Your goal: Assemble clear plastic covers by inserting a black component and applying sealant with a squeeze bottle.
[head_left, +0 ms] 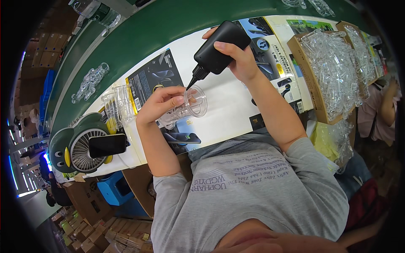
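A clear plastic piece with a round, ring-shaped end (203,103) is gripped in my left hand (160,101), fingers wrapped about its narrower part. My right hand (242,61) grips a black squeeze bottle (223,47) tilted downward. The bottle's thin dark nozzle (193,79) points at the ring's rim and is at or very near it; whether it touches, I cannot tell. Beneath both hands lies a white printed cardboard sheet (228,109). Several similar clear pieces (122,103) stand just left of my left hand.
At the right, an open cardboard box (303,63) is heaped with clear plastic parts (333,71). To the left stand a green fan (80,145) and a black phone (107,146). More clear parts (90,82) and a water bottle (97,12) are on the green bench (139,38). Another person (382,109) sits at the right.
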A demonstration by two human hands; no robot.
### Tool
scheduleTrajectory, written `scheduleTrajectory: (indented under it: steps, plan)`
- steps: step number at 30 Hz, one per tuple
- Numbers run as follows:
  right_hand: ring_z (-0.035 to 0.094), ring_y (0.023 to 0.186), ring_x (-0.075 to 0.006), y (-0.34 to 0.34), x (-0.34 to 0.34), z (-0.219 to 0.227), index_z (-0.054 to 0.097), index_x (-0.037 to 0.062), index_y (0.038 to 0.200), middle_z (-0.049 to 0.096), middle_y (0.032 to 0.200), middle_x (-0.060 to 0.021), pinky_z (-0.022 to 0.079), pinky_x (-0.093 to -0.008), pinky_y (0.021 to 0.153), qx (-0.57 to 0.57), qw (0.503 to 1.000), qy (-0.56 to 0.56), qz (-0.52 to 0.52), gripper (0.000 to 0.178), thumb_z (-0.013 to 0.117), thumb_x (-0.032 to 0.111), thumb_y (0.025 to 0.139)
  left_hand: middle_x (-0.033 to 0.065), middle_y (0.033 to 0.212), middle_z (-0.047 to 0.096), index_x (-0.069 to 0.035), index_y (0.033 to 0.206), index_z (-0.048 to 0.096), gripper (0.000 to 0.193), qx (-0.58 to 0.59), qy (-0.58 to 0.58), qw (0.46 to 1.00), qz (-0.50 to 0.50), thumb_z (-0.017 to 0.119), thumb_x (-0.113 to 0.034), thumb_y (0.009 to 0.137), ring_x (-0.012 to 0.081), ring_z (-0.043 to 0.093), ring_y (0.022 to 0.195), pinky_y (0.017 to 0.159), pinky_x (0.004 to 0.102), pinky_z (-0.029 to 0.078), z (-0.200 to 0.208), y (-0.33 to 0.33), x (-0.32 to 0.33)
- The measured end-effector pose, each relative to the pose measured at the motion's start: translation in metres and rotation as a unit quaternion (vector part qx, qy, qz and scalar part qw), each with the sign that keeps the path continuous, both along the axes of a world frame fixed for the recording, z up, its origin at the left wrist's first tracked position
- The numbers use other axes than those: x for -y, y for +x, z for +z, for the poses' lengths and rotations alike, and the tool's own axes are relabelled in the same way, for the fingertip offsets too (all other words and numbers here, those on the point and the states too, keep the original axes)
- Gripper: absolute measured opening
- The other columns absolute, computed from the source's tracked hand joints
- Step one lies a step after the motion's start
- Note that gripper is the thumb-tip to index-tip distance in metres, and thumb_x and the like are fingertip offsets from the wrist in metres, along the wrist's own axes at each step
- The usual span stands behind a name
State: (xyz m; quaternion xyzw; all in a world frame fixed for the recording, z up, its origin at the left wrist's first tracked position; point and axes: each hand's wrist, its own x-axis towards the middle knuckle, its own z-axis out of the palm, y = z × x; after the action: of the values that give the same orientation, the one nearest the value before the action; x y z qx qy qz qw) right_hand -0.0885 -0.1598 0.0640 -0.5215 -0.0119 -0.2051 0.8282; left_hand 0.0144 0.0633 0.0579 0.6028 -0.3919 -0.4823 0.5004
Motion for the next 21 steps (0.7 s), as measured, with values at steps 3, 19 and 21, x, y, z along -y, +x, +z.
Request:
scheduleTrajectory:
  steps: [3, 19, 21]
  plan:
    - [0.06, 0.078, -0.0137, 0.0, 0.001, -0.002, 0.056, 0.0028, 0.1, 0.059, 0.091, -0.0068, 0.051, -0.0261, 0.068, -0.005, 1.0, 0.011, -0.003, 0.029, 0.059, 0.02, 0.076, 0.0117, 0.088, 0.063, 0.008, 0.103, 0.059, 0.041, -0.004, -0.003, 1.0, 0.002, 0.061, -0.027, 0.082, 0.0174, 0.058, 0.08, 0.076, 0.0298, 0.046, 0.0, 0.001, -0.001]
    - [0.058, 0.079, -0.0102, 0.011, 0.008, -0.012, 0.054, 0.0063, 0.109, 0.058, 0.091, -0.0046, 0.048, -0.0229, 0.065, -0.012, 0.987, 0.152, -0.052, 0.034, 0.059, 0.025, 0.081, 0.0146, 0.104, 0.061, 0.005, 0.113, 0.05, 0.044, -0.023, -0.134, 0.987, 0.085, 0.067, -0.014, 0.077, 0.0212, 0.059, 0.097, 0.088, 0.033, 0.045, -0.005, 0.006, -0.002]
    - [0.058, 0.078, -0.0104, 0.015, 0.013, -0.018, 0.053, 0.0071, 0.111, 0.058, 0.093, -0.005, 0.047, -0.0222, 0.064, -0.02, 0.988, 0.129, -0.082, 0.035, 0.059, 0.024, 0.081, 0.0152, 0.105, 0.061, 0.005, 0.114, 0.049, 0.046, -0.005, -0.158, 0.977, 0.144, 0.068, -0.014, 0.076, 0.0221, 0.058, 0.098, 0.088, 0.0334, 0.044, -0.007, 0.007, 0.002]
